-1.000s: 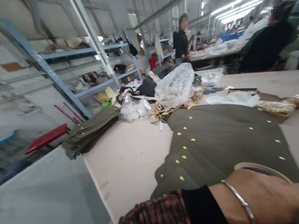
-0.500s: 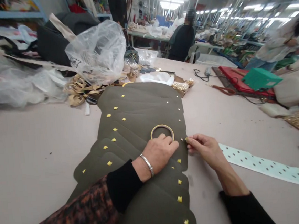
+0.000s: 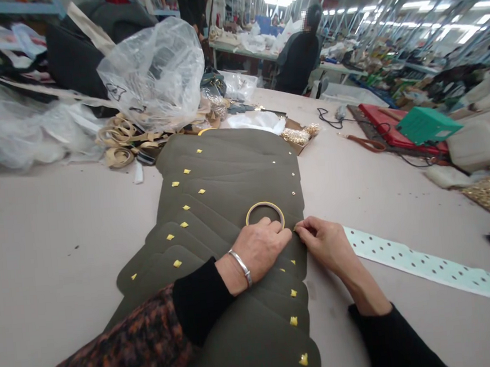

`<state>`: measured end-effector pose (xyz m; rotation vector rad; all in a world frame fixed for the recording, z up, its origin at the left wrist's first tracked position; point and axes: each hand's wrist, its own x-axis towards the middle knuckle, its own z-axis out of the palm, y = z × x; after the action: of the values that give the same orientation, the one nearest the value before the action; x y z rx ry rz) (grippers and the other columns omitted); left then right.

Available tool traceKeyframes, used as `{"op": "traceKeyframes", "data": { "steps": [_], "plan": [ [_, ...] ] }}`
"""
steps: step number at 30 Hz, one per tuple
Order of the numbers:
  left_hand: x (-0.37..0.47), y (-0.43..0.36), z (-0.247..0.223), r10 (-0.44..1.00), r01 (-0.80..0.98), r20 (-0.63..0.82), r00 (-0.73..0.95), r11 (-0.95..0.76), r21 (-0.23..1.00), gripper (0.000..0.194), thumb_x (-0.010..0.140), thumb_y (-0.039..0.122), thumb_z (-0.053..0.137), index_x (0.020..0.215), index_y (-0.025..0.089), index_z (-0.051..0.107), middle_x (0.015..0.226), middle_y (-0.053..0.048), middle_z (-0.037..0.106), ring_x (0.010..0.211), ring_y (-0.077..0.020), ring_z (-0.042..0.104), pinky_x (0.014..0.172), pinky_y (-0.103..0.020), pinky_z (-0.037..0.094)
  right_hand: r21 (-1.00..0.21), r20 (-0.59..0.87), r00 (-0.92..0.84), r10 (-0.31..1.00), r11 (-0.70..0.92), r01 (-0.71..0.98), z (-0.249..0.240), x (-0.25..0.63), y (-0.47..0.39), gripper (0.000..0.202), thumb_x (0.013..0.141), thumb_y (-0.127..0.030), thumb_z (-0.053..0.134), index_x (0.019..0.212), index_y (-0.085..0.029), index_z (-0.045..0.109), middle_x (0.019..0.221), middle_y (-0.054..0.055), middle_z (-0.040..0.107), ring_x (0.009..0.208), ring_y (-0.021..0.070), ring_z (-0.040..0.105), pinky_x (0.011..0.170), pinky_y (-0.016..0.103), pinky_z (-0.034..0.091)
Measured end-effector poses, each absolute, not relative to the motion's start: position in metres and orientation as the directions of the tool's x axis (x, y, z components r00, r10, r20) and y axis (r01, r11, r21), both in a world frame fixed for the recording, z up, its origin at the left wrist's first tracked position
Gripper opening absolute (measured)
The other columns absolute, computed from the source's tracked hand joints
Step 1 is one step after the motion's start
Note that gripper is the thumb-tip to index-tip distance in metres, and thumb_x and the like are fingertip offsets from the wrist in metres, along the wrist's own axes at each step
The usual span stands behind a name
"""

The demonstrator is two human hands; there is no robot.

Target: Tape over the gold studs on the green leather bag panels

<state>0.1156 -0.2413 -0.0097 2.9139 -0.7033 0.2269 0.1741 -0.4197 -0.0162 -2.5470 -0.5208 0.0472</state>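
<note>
Overlapping dark olive pieces (image 3: 227, 168) lie in a long stack down the table, dotted with small yellow tape bits (image 3: 177, 263) on the left and right. My left hand (image 3: 261, 250), with a silver bangle at the wrist, rests on the stack with curled fingers gripping the near edge of a yellow tape roll (image 3: 253, 210). At the stack's right edge my right hand (image 3: 324, 242) pinches a tiny yellow piece (image 3: 295, 228) between thumb and fingertips. Small metal studs (image 3: 294, 193) show above it along that edge.
A pale green dotted strip (image 3: 403, 256) runs off to the right. Behind it lie a green box (image 3: 429, 124), a red case (image 3: 378, 117) and a leather strap (image 3: 367, 143). Plastic bags (image 3: 155, 72) and strap coils (image 3: 119, 154) crowd the back left. A person (image 3: 298, 60) sits farther back.
My right hand has moved slightly left, bringing the yellow piece onto the stack's edge over a stud. My left hand stays on the roll. The person at the far right has left view.
</note>
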Motion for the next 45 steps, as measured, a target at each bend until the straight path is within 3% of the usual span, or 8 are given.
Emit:
{"op": "traceKeyframes", "data": {
  "steps": [5,11,17,22,29,35,40,45],
  "plan": [
    [0.114,-0.241,-0.009,-0.441,-0.459,0.163,0.882,-0.884,0.092,0.009,0.093,0.016,0.047,0.089,0.018,0.055,0.086,-0.004,0.059,0.082,-0.0207,0.053,0.06,-0.028,0.046,-0.387,0.076,0.93,0.359,-0.849,0.36,-0.017,0.178,-0.415,0.016,0.081,-0.027,0.055,0.09,-0.019,0.066,0.069,0.004,0.071,0.066,0.0199,0.065,0.064,0.03,0.044],
    [0.115,-0.239,-0.01,-0.437,-0.457,0.173,0.883,-0.883,0.103,0.008,0.093,0.016,0.048,0.091,0.018,0.055,0.087,-0.003,0.059,0.082,-0.0196,0.053,0.061,-0.027,0.046,-0.587,0.183,0.932,0.312,-0.726,0.358,-0.014,0.178,-0.436,0.026,0.087,-0.037,0.054,0.101,-0.016,0.062,0.07,0.003,0.069,0.063,0.0173,0.064,0.063,0.03,0.049],
    [0.114,-0.241,-0.011,-0.434,-0.456,0.184,0.882,-0.884,0.106,0.009,0.093,0.016,0.047,0.092,0.018,0.056,0.086,-0.003,0.058,0.082,-0.0188,0.053,0.063,-0.027,0.046,-0.239,0.324,0.665,0.673,-0.622,0.746,-0.02,0.167,-0.436,0.02,0.091,-0.02,0.045,0.093,-0.018,0.065,0.085,0.008,0.066,0.077,0.0177,0.063,0.073,0.031,0.05],
    [0.126,-0.224,-0.012,-0.369,-0.408,0.271,0.889,-0.907,0.103,0.012,0.095,0.019,0.044,0.095,0.019,0.056,0.089,-0.003,0.06,0.085,-0.0176,0.054,0.063,-0.025,0.045,-0.125,0.208,0.788,0.58,-0.783,0.609,-0.023,0.17,-0.415,0.022,0.088,-0.017,0.046,0.086,-0.017,0.067,0.078,0.008,0.069,0.07,0.0185,0.064,0.067,0.03,0.048],
    [0.147,-0.194,-0.005,-0.238,-0.271,0.327,0.915,-0.961,0.057,0.017,0.096,0.019,0.039,0.099,0.017,0.056,0.093,-0.006,0.061,0.091,-0.0202,0.052,0.075,-0.029,0.046,-0.265,-0.009,0.928,0.372,-0.896,0.356,-0.011,0.185,-0.406,0.021,0.082,-0.024,0.053,0.07,-0.021,0.07,0.072,0.006,0.072,0.069,0.0215,0.066,0.059,0.029,0.041],
    [0.134,-0.191,0.003,-0.286,-0.325,0.253,0.924,-0.937,0.131,0.015,0.092,0.014,0.042,0.095,0.018,0.056,0.088,-0.004,0.063,0.084,-0.0182,0.057,0.072,-0.028,0.047,-0.391,-0.112,0.84,0.531,-0.801,0.454,0.004,0.166,-0.42,0.019,0.081,-0.023,0.055,0.068,-0.022,0.07,0.062,0.001,0.069,0.058,0.0169,0.062,0.053,0.027,0.039],
    [0.11,-0.193,0.01,-0.354,-0.484,0.346,0.869,-0.752,0.447,0.018,0.096,0.021,0.041,0.109,0.021,0.054,0.105,0.0,0.066,0.095,-0.0126,0.063,0.085,-0.024,0.048,-0.643,0.156,0.884,0.44,-0.635,0.429,0.008,0.146,-0.423,0.019,0.085,-0.029,0.054,0.09,-0.021,0.071,0.08,0.003,0.073,0.069,0.0168,0.066,0.062,0.029,0.05],
    [0.094,-0.204,0.019,-0.375,-0.512,0.351,0.858,-0.678,0.527,0.05,0.095,0.022,0.046,0.142,0.022,0.029,0.127,-0.003,0.06,0.105,-0.0119,0.062,0.09,-0.023,0.05,-0.746,0.339,0.808,0.482,-0.385,0.543,0.01,0.134,-0.411,0.019,0.087,-0.027,0.056,0.101,-0.02,0.067,0.095,0.005,0.071,0.079,0.016,0.066,0.07,0.029,0.054]
  ]
}}
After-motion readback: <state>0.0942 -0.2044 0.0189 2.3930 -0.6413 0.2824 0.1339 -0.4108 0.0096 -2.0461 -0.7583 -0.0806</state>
